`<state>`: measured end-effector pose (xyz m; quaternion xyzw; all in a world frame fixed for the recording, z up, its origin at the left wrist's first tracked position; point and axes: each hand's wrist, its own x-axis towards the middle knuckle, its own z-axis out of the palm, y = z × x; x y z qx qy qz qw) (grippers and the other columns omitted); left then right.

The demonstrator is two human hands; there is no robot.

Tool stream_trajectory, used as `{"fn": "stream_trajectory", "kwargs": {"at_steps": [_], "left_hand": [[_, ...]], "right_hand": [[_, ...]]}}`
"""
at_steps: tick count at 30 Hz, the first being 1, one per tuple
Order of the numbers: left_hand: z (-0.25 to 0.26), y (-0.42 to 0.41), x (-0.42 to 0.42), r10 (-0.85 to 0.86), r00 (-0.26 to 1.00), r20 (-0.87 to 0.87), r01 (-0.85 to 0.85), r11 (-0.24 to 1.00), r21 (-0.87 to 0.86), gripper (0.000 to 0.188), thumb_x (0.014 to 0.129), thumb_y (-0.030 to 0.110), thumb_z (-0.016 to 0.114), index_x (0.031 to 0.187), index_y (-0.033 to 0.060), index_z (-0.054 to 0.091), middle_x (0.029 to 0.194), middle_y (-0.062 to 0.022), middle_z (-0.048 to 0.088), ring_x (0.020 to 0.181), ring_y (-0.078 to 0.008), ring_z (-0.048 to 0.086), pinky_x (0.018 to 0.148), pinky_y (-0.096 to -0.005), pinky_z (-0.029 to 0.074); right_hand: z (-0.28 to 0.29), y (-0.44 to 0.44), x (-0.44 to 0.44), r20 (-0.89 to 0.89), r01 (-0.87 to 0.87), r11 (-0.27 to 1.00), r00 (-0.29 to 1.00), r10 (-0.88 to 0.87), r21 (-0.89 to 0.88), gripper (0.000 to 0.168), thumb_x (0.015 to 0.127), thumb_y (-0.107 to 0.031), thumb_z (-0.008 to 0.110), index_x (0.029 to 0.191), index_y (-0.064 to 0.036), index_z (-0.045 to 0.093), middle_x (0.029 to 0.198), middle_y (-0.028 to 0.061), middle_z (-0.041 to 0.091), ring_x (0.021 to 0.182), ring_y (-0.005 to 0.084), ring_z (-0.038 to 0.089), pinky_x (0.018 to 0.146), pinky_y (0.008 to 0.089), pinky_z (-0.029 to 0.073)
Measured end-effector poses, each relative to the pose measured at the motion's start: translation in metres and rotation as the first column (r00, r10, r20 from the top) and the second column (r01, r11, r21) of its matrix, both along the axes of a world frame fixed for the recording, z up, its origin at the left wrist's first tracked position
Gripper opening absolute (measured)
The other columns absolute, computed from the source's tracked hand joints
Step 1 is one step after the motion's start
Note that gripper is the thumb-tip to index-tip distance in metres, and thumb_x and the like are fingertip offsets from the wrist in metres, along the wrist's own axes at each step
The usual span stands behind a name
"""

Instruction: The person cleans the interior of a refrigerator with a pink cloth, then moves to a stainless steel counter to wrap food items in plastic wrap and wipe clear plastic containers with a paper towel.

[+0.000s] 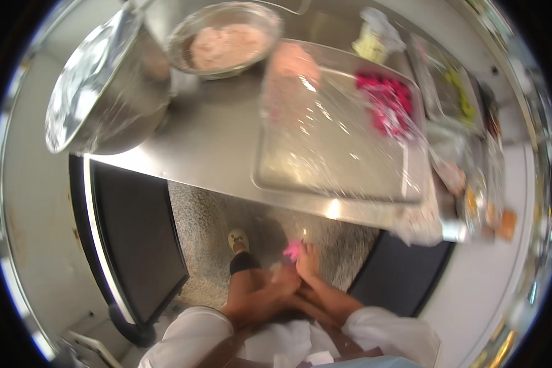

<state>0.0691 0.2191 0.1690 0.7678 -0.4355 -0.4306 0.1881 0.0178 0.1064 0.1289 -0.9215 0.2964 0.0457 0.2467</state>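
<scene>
Below the counter's front edge, my right hand [308,262] has its fingertips at a small bright pink item [293,250] of unclear kind. Close beside it is my left hand [285,278], blurred and curled; what its fingers hold is hidden. Both hands are in front of my body, over the floor. On the steel counter [211,133] above them lies a metal tray [340,193] under clear plastic film. Through the film show a pale pink mass [294,64] at the upper left and magenta pieces [391,99] at the upper right.
A large film-covered steel bowl [133,110] stands at the left, near a round bowl [225,71] of pale pink crumbly stuff. At the right are a plastic bag [377,37], a container [446,78] with green pieces and other wrapped things. Dark panels [138,230] flank the speckled floor.
</scene>
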Motion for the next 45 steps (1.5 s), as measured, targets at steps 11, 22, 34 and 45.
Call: {"fn": "stream_trajectory", "kwargs": {"at_steps": [11,22,34,45], "left_hand": [[0.204,0.318,0.205,0.439,-0.138,0.888,-0.588,0.685,-0.43,0.059,0.079,0.022,0.063,0.13,-0.0004,0.043,0.13,-0.0232,0.048,0.123,-0.0407,0.045,0.102,-0.0508,0.036],[0.122,0.472,0.237,0.903,0.298,0.311,-0.951,0.255,0.172,0.049,0.071,0.03,0.07,0.11,0.0004,0.062,0.106,-0.0217,0.064,0.097,-0.0369,0.063,0.083,-0.0446,0.05],[0.189,0.285,0.18,0.693,0.388,0.607,-0.921,0.317,0.227,0.058,0.081,0.041,0.068,0.112,-0.0074,0.059,0.113,-0.0243,0.063,0.107,-0.0375,0.061,0.091,-0.0444,0.048],[0.189,0.27,0.178,0.782,0.336,0.526,-0.94,0.24,0.244,0.071,0.078,0.035,0.073,0.125,-0.0088,0.043,0.124,-0.0268,0.056,0.118,-0.0371,0.055,0.099,-0.0409,0.045]], "right_hand": [[0.209,-0.006,-0.228,0.02,0.822,0.537,0.55,-0.835,-0.19,0.027,0.084,-0.015,0.058,0.104,0.003,0.059,0.116,0.0229,0.049,0.102,0.0399,0.053,0.088,0.0423,0.046],[0.204,-0.005,-0.504,0.001,0.994,-0.113,-0.113,-0.994,-0.008,0.034,0.072,-0.02,0.06,0.086,0.01,0.067,0.079,0.02,0.068,0.073,0.029,0.065,0.069,0.0381,0.049],[0.159,0.042,-0.554,0.106,0.992,0.115,0.11,-0.988,0.043,0.03,0.081,-0.018,0.058,0.09,0.011,0.062,0.086,0.0197,0.066,0.08,0.0238,0.062,0.07,0.0387,0.05],[0.164,0.055,-0.545,-0.01,0.923,0.02,0.026,-1.0,0.385,0.036,0.083,-0.021,0.056,0.096,0.011,0.064,0.095,0.0193,0.066,0.087,0.0247,0.062,0.079,0.0352,0.05]]}}
